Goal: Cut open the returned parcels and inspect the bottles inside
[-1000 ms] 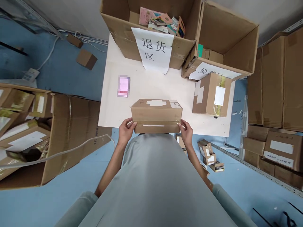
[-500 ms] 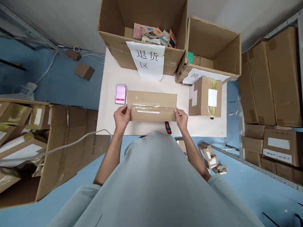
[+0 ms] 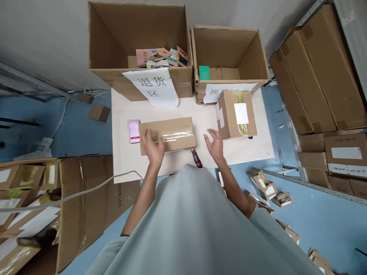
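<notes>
A long taped cardboard box (image 3: 177, 131) lies on the white table (image 3: 183, 109), slightly tilted up to the right. Over its left end is my left hand (image 3: 153, 149), fingers apart; whether it touches the box I cannot tell. My right hand (image 3: 215, 145) is open and holds nothing, between the long box and a taller taped box (image 3: 241, 116) with a white label. A red and black box cutter (image 3: 196, 158) rests near the table's front edge. Beside the long box's left end lies a phone (image 3: 134, 131) with a pink screen.
Two large open cartons with paper signs stand at the back: the left carton (image 3: 114, 80) holds colourful booklets, the right carton (image 3: 229, 42) a green item. A big carton (image 3: 86, 206) of parcels is at left, crossed by a grey cable (image 3: 94, 185). Boxes (image 3: 344, 152) fill the right shelf.
Both hands have let go of the long box's ends. The left hand moved over its left part, the right hand away from its right end. The view has shifted to the right.
</notes>
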Demonstrator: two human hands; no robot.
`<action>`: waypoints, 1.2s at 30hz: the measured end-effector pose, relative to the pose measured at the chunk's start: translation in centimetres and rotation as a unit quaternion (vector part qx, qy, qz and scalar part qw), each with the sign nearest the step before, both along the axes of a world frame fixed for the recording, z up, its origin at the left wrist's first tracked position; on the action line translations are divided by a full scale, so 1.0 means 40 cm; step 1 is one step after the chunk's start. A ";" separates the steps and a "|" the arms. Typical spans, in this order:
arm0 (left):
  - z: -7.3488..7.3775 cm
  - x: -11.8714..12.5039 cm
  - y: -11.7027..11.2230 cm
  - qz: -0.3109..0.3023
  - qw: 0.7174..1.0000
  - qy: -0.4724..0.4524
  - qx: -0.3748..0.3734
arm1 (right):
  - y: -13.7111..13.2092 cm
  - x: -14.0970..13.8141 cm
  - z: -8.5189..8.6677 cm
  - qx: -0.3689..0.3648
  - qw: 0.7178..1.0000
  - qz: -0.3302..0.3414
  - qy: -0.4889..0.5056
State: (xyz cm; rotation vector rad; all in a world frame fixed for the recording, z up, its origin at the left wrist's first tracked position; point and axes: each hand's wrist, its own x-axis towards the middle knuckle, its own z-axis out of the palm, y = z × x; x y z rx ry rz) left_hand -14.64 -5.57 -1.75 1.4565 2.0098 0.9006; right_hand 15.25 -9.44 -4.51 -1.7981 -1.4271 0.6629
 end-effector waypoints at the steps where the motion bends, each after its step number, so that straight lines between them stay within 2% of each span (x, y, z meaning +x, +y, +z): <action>1: 0.007 0.055 -0.005 -0.044 0.998 -0.014 0.031 | -0.006 0.050 0.008 0.015 0.999 -0.032 -0.030; 4: 0.016 0.234 -0.012 -0.195 0.977 -0.062 0.056 | -0.020 0.224 0.014 0.029 0.983 -0.149 -0.106; 6: 0.004 0.355 -0.009 -0.296 0.950 -0.093 0.023 | -0.027 0.337 0.002 0.003 0.966 -0.228 -0.125; 8: -0.024 0.466 0.001 -0.376 0.918 -0.120 -0.030 | -0.031 0.424 -0.017 -0.041 0.953 -0.280 -0.107; 11: -0.086 0.599 0.019 -0.437 0.878 -0.163 -0.108 | -0.033 0.486 -0.047 -0.106 0.949 -0.294 -0.033; 14: -0.144 0.667 0.022 -0.450 0.845 -0.231 -0.171 | -0.036 0.485 -0.069 -0.128 0.950 -0.282 0.030; 16: -0.169 0.671 0.007 -0.436 0.835 -0.266 -0.207 | -0.043 0.468 -0.080 -0.119 0.951 -0.281 0.049; 18: -0.180 0.652 -0.017 -0.416 0.835 -0.284 -0.221 | -0.054 0.445 -0.088 -0.103 0.952 -0.284 0.054; 23: -0.182 0.577 -0.069 -0.376 0.860 -0.279 -0.202 | -0.079 0.370 -0.102 -0.096 0.957 -0.269 0.056; 26: -0.186 0.556 -0.065 -0.342 0.881 -0.269 -0.189 | -0.072 0.328 -0.105 -0.099 0.960 -0.258 0.045; 28: -0.187 0.551 -0.054 -0.328 0.884 -0.275 -0.188 | -0.062 0.310 -0.108 -0.095 0.960 -0.260 0.045; 32: -0.166 0.533 -0.043 -0.324 0.877 -0.305 -0.180 | -0.071 0.293 -0.128 -0.061 0.960 -0.260 0.083; 36: -0.109 0.454 -0.057 -0.299 0.886 -0.324 -0.144 | -0.140 0.242 -0.173 -0.046 0.954 -0.277 0.107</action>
